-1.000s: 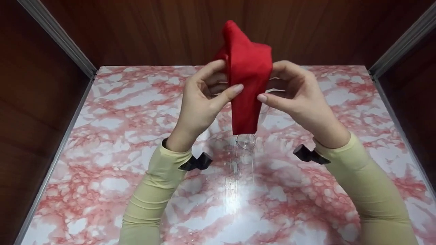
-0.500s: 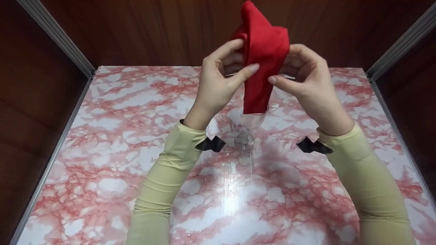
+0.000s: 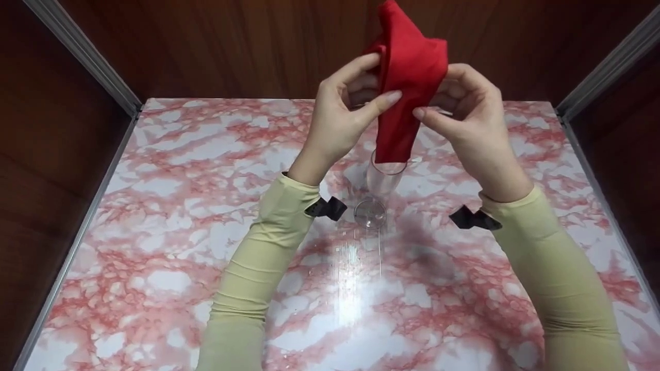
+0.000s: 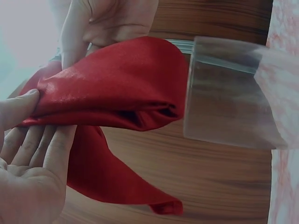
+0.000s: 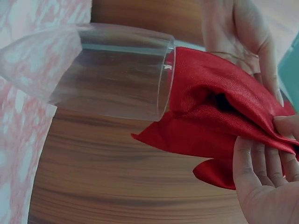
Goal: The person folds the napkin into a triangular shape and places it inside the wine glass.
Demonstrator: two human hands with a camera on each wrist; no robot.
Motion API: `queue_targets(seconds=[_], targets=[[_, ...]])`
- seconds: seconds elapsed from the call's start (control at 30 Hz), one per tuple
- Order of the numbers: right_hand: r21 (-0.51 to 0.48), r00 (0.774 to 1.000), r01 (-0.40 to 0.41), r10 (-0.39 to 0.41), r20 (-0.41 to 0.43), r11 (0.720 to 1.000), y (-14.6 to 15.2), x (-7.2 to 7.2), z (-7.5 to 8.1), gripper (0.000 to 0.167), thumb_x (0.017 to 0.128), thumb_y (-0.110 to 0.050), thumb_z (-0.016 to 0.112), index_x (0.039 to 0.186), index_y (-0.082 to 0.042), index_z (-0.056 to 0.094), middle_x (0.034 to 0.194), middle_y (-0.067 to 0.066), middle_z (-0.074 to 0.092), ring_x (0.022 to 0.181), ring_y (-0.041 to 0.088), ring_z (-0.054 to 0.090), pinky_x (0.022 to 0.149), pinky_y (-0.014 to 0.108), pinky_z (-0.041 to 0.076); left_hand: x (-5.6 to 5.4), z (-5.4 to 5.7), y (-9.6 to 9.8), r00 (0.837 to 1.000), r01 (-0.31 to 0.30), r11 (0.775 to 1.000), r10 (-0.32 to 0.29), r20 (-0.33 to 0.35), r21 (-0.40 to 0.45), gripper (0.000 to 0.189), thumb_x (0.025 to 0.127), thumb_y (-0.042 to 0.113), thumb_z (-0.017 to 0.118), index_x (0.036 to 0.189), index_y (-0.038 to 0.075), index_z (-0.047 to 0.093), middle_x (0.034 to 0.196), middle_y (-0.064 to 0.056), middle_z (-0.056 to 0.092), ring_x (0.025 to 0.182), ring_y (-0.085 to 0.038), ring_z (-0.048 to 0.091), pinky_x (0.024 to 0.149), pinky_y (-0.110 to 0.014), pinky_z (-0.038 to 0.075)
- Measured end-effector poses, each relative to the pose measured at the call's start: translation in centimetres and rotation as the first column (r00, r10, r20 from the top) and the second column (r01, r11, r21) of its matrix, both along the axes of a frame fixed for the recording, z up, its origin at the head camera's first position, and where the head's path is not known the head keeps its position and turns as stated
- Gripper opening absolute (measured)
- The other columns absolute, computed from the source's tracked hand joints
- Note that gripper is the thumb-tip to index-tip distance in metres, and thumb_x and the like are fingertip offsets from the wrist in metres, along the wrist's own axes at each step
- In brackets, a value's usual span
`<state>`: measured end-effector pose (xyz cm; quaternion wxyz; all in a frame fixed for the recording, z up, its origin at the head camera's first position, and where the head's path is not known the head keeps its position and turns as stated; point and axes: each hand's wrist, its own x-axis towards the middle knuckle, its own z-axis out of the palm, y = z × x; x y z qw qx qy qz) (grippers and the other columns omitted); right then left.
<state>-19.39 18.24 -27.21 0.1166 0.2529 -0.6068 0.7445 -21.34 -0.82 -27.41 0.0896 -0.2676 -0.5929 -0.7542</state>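
Observation:
A folded red satin napkin [image 3: 410,77] is held up between both hands, its narrow folded end pointing down. My left hand [image 3: 345,111] pinches its left side, thumb across the front and fingers behind. On the right edge my right hand [image 3: 474,116] grips it the same way, thumb tip at the fold. Below the napkin stands an upright clear stemmed glass [image 3: 384,180], its round foot on the table. In both wrist views the napkin's lower end is right at the rim of the glass [image 4: 229,93]. A loose pointed flap [image 5: 159,135] hangs out beside the rim.
The table [image 3: 170,281] has a red and white marbled top with a bright light reflection in front of the glass. Dark wood panels [image 3: 232,51] with grey metal edge strips [image 3: 87,51] enclose it at the back and sides.
Both hands have carried the napkin away from the body and to the right, bringing its lower end over the glass rim. More of the glass now shows beneath it.

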Motion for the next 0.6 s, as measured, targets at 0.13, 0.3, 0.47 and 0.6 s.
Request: queue_targets(seconds=[0.13, 0.3, 0.47, 0.6], targets=[[0.017, 1.0, 0.015, -0.015, -0.007, 1.0, 0.1, -0.1, -0.6, 0.039, 0.076, 0.015, 0.072, 0.112, 0.009, 0.06, 0.102, 0.029, 0.062, 0.089, 0.036, 0.06, 0.076, 0.034, 0.054, -0.1, -0.4, -0.1, 1.0, 0.015, 1.0, -0.015, 0.007, -0.022, 0.048, 0.079, -0.007, 0.073, 0.124, -0.009, 0.055, 0.095, -0.016, 0.068, 0.087, -0.023, 0.066, 0.083, -0.036, 0.052], [-0.02, 0.999, -0.005, 0.005, 0.046, 1.0, 0.1, -0.1, -1.4, 0.038, 0.075, 0.017, 0.07, 0.111, 0.008, 0.06, 0.101, 0.024, 0.064, 0.09, 0.033, 0.06, 0.078, 0.033, 0.053, 0.2, -1.0, -0.7, 0.998, 0.064, 0.996, -0.062, 0.033, -0.058, 0.055, 0.078, -0.005, 0.075, 0.128, -0.007, 0.053, 0.095, -0.016, 0.067, 0.086, -0.025, 0.065, 0.083, -0.037, 0.053], [-0.064, 0.995, -0.019, 0.025, 0.099, 0.998, 0.1, 0.0, -1.7, 0.038, 0.074, 0.019, 0.069, 0.109, 0.007, 0.061, 0.1, 0.022, 0.065, 0.09, 0.032, 0.06, 0.081, 0.032, 0.053, 0.4, -1.5, -1.1, 0.99, 0.124, 0.989, -0.118, 0.077, -0.085, 0.065, 0.075, -0.006, 0.077, 0.134, -0.004, 0.049, 0.1, -0.015, 0.064, 0.09, -0.026, 0.065, 0.084, -0.037, 0.053], [-0.06, 0.995, -0.023, 0.029, 0.096, 0.998, 0.2, 0.0, -1.9, 0.039, 0.075, 0.019, 0.068, 0.11, 0.006, 0.061, 0.102, 0.022, 0.065, 0.091, 0.033, 0.059, 0.081, 0.032, 0.053, 0.3, -1.7, -1.2, 0.989, 0.137, 0.987, -0.131, 0.07, -0.083, 0.066, 0.075, -0.008, 0.076, 0.134, -0.004, 0.048, 0.101, -0.015, 0.064, 0.09, -0.027, 0.064, 0.084, -0.038, 0.053]])
